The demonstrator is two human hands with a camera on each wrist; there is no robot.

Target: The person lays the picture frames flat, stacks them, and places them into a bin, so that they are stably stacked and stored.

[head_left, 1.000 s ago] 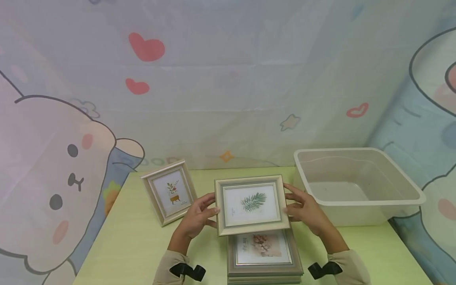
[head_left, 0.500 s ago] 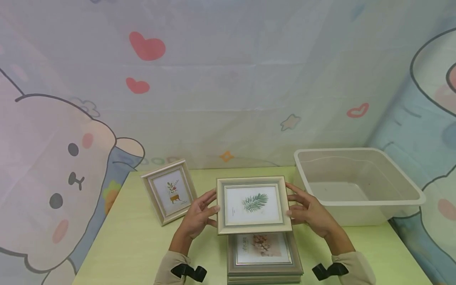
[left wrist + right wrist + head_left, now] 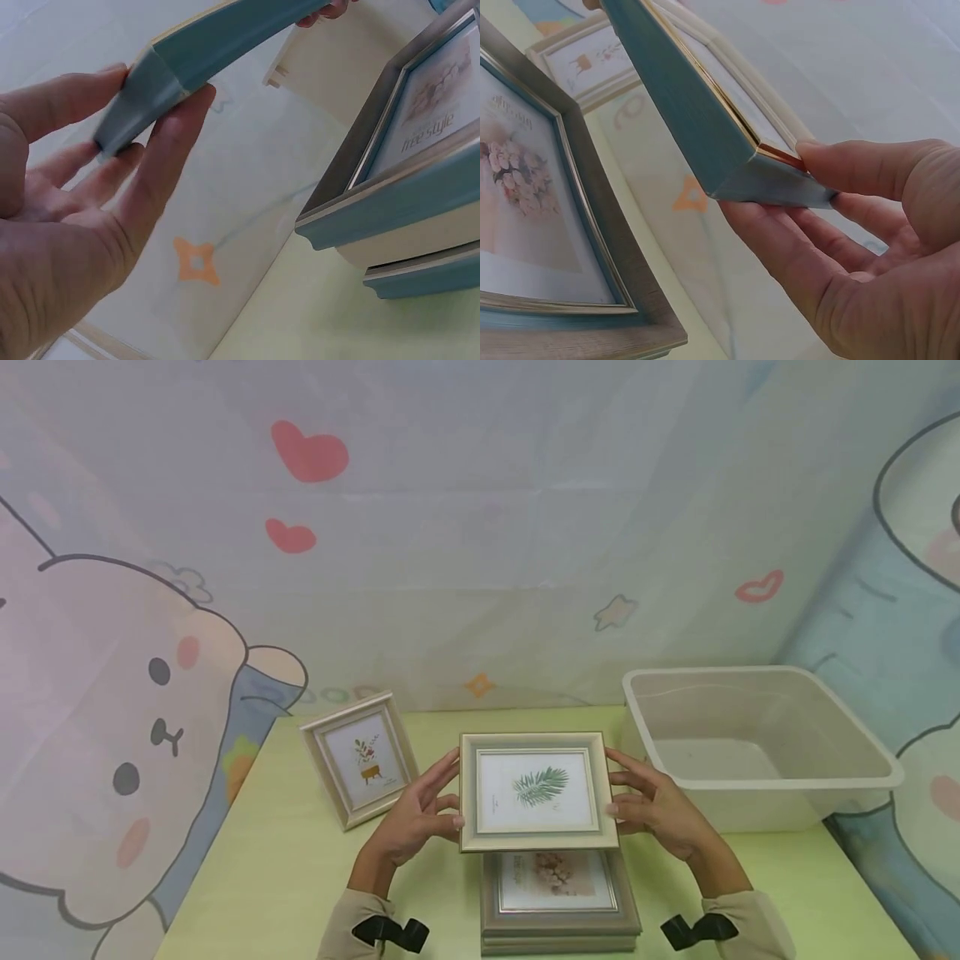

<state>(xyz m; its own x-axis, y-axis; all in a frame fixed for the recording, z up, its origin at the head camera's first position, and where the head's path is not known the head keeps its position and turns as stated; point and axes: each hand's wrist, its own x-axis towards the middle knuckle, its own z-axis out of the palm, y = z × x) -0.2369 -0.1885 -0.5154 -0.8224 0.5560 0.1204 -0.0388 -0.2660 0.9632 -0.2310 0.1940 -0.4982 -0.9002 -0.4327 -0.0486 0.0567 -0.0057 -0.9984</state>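
A picture frame with a green palm leaf print [image 3: 540,789] is held up level between both hands. My left hand [image 3: 416,822] grips its left edge, thumb in front and fingers behind. On the opposite edge my right hand [image 3: 660,814] pinches it the same way; the right wrist view shows thumb on the face and fingers under the rim. Below and nearer stands a stack of picture frames, its top one with a pink flower print [image 3: 555,883], partly covered by the held frame. The left wrist view shows the blue-grey side of the held frame [image 3: 240,41] apart from the stack.
Another picture frame with a potted plant print [image 3: 363,760] stands tilted on the table at the left. A white plastic bin [image 3: 772,806] sits at the back right, beyond the right hand. The greenish-yellow table [image 3: 247,877] meets a cartoon-patterned backdrop [image 3: 487,527] behind.
The palm leaf frame has shifted slightly right and turned more level, both hands still holding it. The stack, the standing frame and the bin stay in place.
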